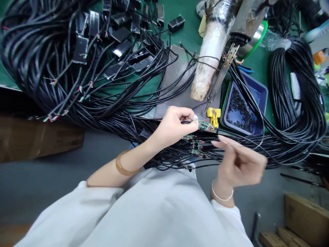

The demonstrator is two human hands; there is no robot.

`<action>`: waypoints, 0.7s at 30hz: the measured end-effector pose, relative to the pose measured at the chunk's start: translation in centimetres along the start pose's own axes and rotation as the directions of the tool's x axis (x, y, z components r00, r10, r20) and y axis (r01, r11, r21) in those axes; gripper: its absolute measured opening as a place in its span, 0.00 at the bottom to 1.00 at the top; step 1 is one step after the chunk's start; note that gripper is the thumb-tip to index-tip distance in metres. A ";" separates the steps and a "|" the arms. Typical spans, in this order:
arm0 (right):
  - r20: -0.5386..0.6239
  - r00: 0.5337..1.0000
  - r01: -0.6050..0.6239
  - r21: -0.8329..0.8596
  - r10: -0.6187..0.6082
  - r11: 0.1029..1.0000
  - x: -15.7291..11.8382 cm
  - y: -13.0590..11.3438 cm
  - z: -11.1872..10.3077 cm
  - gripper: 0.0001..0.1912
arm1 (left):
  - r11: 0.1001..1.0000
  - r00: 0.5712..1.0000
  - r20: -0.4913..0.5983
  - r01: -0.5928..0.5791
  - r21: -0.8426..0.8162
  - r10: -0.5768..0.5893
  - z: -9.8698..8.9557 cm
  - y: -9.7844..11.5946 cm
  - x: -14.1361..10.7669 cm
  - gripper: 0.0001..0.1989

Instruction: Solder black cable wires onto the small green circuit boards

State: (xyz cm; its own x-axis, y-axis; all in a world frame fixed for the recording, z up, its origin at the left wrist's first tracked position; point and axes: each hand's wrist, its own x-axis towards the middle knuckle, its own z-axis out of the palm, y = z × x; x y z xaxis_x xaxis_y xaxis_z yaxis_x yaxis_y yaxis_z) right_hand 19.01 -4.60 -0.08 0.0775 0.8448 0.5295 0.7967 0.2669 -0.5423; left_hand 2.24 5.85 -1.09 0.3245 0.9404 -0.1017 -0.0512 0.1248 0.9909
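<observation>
My left hand (177,125) is closed in a pinch on a black cable at the end of a small green circuit board (203,125), which has thin coloured wires. To the right of the board, and apart from it, is my right hand (238,161), slightly blurred. Its thumb and index finger are stretched out with a small gap between them, and nothing shows in them; the other fingers are curled. Just beyond the board lies a yellow clip-like piece (214,116). More small circuit boards (196,147) on black cables hang at the table's front edge.
A blue tray (262,99) holds many small black pieces. Over the mat points a soldering iron (222,75), beside a plastic-wrapped tube (209,65). Large bundles of black cable (31,51) and black-wrapped blocks (80,49) crowd the left; another cable coil (280,82) lies right. Cardboard boxes (305,216) stand below.
</observation>
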 end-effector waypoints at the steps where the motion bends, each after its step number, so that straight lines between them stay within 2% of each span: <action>1: -0.029 0.999 0.034 -0.012 -0.034 0.999 -0.2 0.2 0.8 0.12 | 1.000 1.000 0.002 0.002 0.000 -0.002 0.1 0.0 0.1 0.04; 5: -0.080 0.985 0.143 -0.088 -0.150 0.986 0.2 1.2 4.0 0.09 | 1.000 1.000 0.020 0.013 0.016 -0.014 0.5 -0.2 0.1 0.04; 7: -0.098 0.980 0.165 -0.069 -0.172 0.984 0.8 1.5 4.8 0.08 | 0.999 1.000 0.014 0.002 0.032 -0.003 0.5 -0.3 0.2 0.05; 9: -0.098 0.983 0.155 -0.036 -0.158 0.987 1.4 1.6 4.9 0.08 | 0.999 1.000 -0.007 -0.013 0.044 0.014 0.7 -0.4 0.3 0.05; 13: -0.016 0.996 0.088 0.046 -0.088 0.995 2.8 1.3 4.0 0.07 | 0.999 0.997 -0.070 -0.021 0.025 0.023 1.0 -0.3 0.7 0.05; 17: 0.023 0.997 0.075 0.082 -0.078 0.994 3.9 1.1 3.5 0.05 | 1.000 0.989 -0.148 -0.013 -0.022 0.009 1.3 -0.1 1.1 0.05; 21: 0.040 0.997 0.063 0.128 -0.069 0.990 4.4 1.1 3.5 0.06 | 0.998 0.985 -0.171 -0.024 -0.059 0.014 1.4 0.0 1.4 0.03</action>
State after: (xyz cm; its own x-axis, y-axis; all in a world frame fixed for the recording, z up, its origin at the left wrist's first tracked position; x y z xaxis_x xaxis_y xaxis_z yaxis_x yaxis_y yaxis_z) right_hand 18.14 1.00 -0.59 -0.0021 0.8424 0.5389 0.7165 0.3772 -0.5868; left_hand 4.01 6.72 -1.15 0.1578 0.9822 -0.1016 -0.1148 0.1205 0.9861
